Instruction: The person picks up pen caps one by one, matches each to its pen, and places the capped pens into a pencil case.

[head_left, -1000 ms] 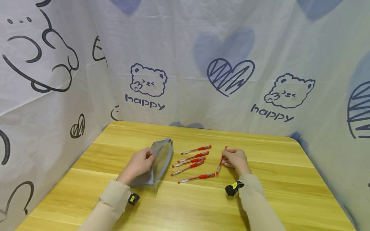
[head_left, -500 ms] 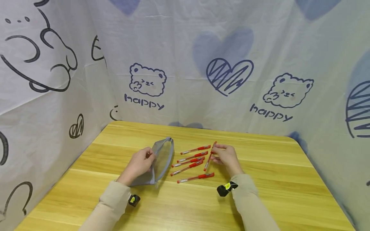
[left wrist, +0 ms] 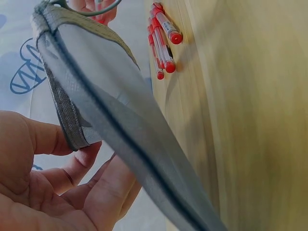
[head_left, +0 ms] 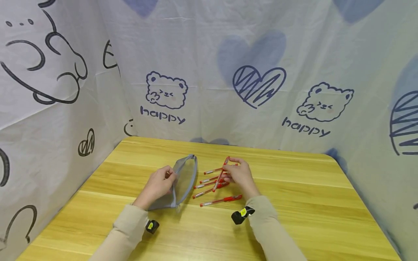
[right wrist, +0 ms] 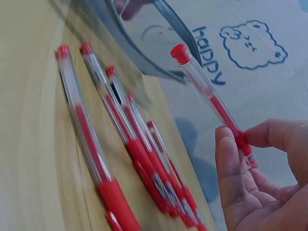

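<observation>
My left hand pinches the edge of a grey mesh zipper pouch, whose mouth gapes toward the pens on the right. Between thumb and fingers, my right hand holds a red gel pen by its red cap part, raised above the table. In the head view this pen passes over several other red pens lying side by side. A separate red pen lies nearer to me. The right wrist view shows the held pen's clear end pointing toward the pouch.
The wood-patterned table carries everything. A white curtain printed with hearts and bears hangs behind it and along the sides. Black wrist cameras are strapped to both sleeves.
My right hand has moved left with the red pen, from the right of the row to over the lying pens. The left hand keeps its grip on the pouch, almost unmoved.
</observation>
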A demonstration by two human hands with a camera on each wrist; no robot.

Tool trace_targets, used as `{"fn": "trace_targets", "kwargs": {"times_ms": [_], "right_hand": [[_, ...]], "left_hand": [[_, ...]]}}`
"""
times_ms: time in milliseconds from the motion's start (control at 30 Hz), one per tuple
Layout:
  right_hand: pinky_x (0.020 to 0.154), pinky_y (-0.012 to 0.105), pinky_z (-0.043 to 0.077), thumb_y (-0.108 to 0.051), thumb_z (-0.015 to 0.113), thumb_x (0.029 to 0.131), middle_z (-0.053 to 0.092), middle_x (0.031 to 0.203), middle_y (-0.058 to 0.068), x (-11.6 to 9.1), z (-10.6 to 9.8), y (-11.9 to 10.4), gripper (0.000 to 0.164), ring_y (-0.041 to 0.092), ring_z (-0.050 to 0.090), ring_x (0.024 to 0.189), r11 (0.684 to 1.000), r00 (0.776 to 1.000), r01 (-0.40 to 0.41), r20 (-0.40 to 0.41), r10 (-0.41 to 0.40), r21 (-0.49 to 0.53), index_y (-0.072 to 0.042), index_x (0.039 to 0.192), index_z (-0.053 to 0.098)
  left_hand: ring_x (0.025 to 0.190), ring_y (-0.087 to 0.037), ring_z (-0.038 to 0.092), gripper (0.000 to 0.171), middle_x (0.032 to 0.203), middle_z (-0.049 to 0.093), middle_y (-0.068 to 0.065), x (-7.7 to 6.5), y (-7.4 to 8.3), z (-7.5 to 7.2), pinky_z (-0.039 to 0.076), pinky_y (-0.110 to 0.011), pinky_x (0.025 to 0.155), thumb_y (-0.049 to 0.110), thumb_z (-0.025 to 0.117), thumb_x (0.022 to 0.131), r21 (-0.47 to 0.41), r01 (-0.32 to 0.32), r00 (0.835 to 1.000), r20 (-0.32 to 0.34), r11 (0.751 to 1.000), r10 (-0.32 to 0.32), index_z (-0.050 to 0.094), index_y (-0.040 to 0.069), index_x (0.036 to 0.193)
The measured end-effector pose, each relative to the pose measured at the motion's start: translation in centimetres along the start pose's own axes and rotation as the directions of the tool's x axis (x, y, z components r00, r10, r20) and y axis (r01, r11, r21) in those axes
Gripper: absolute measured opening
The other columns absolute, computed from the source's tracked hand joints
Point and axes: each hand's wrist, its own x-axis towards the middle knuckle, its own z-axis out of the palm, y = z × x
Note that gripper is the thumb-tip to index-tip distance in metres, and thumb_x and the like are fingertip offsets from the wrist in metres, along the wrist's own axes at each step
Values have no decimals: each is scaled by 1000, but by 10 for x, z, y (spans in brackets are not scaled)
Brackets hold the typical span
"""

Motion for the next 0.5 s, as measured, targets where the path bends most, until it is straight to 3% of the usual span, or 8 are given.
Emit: {"fn": "trace_targets", "kwargs": {"times_ms": [300,500], "right_hand": [[58,22,60,-3,69,101,73,104,18,-6,27,0,53,11,71,60,999,999,42,5,-42,16,-6,150,49],[65,29,64,-3,69,101,72,103,19,-8,40,2,54,13,72,63,996,997,78,2,-78,46,-7,149,46]], "left_hand": [[74,-20,71,19,104,70,-16,0,1,1,64,-33,65,19,54,112,-18,15,1000,9,1000,-15,63,5,104],[74,-20,72,18,106,70,-17,-1,1,2,65,-35,67,19,54,112,-29,20,1000,12,999,-20,63,5,105]]}}
